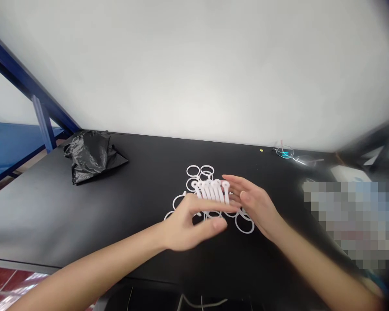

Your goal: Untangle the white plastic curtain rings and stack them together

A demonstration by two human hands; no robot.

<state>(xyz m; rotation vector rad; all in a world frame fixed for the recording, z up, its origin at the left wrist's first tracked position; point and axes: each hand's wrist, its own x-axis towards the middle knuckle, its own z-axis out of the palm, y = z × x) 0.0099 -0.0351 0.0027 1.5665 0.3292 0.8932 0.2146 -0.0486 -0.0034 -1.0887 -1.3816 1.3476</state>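
A row of several white plastic sticks with round eyelet ends (214, 190) lies side by side near the middle of the black table. Thin white rings (235, 222) are spread around and under the row. My left hand (194, 222) reaches across the near side of the sticks, its fingers stretched out and its thumb apart, hiding their lower ends. At the right end of the row, my right hand (254, 203) is held with its fingers extended and slightly curved. Nothing shows gripped in either hand; whether the fingertips touch the sticks is unclear.
A crumpled black plastic bag (90, 155) lies at the back left of the black table (142, 155). Clear plastic packaging (300, 160) and a small yellow scrap (261, 150) are at the back right. A blurred-out patch (353, 220) covers things on the right. Blue metal beams (43, 116) rise at left.
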